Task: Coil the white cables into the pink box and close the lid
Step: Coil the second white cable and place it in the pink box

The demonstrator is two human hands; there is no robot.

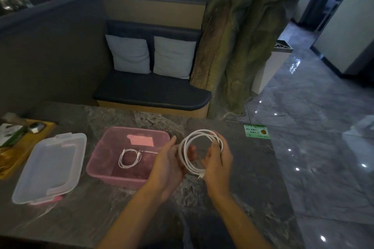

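cable (199, 152) up off the table (242, 168), wound in a few white loops between both hands, just right of the box (105, 172). right hand (219, 164) pinches the loops on the far-right side, fingers curled round them; left hand (169, 166) is half open, palm cupping the left edge of the coil, plug end dangling at the bottom. to land this well, i'd say keep the pinch tight so the loops don't spring, tuck that loose end in, then lower the coil flat into the box. one thinner coil (129, 157) lies on the box floor, so set this beside or over it. lid (50, 166) lies off, left of the box, waiting.
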